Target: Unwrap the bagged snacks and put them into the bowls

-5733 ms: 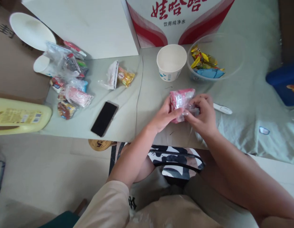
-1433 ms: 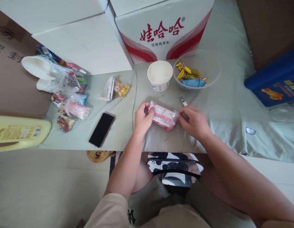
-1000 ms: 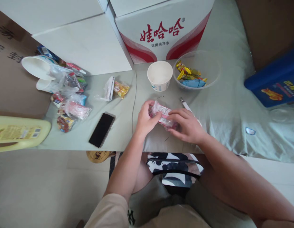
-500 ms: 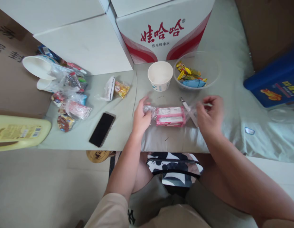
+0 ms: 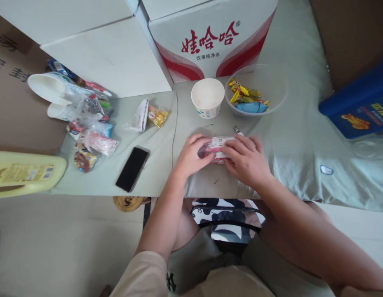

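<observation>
A pink-and-white pack in clear plastic wrap (image 5: 218, 142) lies on the cloth-covered surface between my hands. My left hand (image 5: 193, 156) grips its left end, fingers at the far side and thumb at the near side. Over the right part of the pack, my right hand (image 5: 247, 160) is curled with bent fingers, slightly blurred, covering that end. A slim tool with a metal tip (image 5: 238, 130) pokes out beyond the right fingers; the rest of it is hidden. Just behind stand a white paper cup (image 5: 207, 99) and a clear plastic bowl (image 5: 278, 105) with yellow and blue wrapped snacks (image 5: 252, 107).
A black phone (image 5: 133, 169) lies left of my hands. Farther left are small snack packs (image 5: 157, 116), a heap of wrapped items (image 5: 100, 142) and a yellow jug (image 5: 30, 173). White cartons (image 5: 210, 41) line the back; a blue container (image 5: 358, 107) stands right.
My right hand has moved left from the loose wrap end onto the pack. The wrap's right end and most of the slim tool are now covered.
</observation>
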Motion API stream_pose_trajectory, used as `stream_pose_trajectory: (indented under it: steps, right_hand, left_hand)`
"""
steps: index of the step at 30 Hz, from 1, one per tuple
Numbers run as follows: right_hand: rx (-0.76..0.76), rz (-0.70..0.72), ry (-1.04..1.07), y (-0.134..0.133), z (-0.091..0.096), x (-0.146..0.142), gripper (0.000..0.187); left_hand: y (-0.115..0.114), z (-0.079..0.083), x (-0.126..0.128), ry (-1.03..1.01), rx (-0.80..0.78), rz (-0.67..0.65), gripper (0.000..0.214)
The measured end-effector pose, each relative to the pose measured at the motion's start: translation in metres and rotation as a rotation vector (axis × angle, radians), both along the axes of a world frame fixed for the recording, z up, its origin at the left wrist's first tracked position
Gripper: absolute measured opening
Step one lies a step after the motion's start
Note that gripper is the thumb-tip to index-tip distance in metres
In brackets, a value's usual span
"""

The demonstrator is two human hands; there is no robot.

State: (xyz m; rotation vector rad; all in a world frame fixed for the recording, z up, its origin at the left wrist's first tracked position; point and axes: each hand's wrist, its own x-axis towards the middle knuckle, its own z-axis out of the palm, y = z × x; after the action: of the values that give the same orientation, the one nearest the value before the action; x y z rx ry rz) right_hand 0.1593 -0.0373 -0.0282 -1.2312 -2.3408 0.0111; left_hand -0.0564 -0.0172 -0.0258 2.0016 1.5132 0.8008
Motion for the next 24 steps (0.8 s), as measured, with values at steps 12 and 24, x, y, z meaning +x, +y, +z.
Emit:
stream_pose_trajectory:
  steps: [12,24]
  right_hand:
    - [-0.24,-0.235,0.127,0.001,-0.003,-0.001,0.034]
    - [-0.376,-0.059,0.366,-0.016,-0.01,-0.013,0.064]
  left_hand:
    - [0.0,0.006,0.009,-0.638,-0.424,0.204,0.02]
    - [0.003,0.018,0.003,-1.238,-0.574,0.247,0.024]
